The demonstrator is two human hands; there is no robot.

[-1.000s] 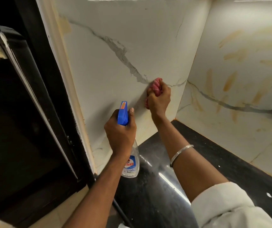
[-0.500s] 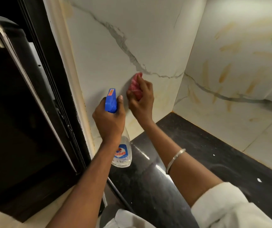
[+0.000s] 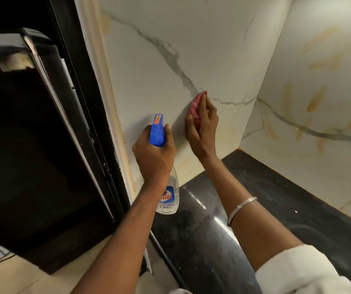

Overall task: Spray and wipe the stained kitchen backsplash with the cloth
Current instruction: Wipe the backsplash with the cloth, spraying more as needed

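- The left hand is clamped round the neck of a clear plastic spray bottle with a blue trigger head. The bottle's body hangs below the fist.
- Just beside it, the right hand has straight fingers pressing a bunched pink cloth flat against the white, grey-veined marble backsplash.
- Yellow-brown stains streak the side wall well right of that hand, with fainter ones just under it.
- A glossy black countertop lies beneath both wrists.
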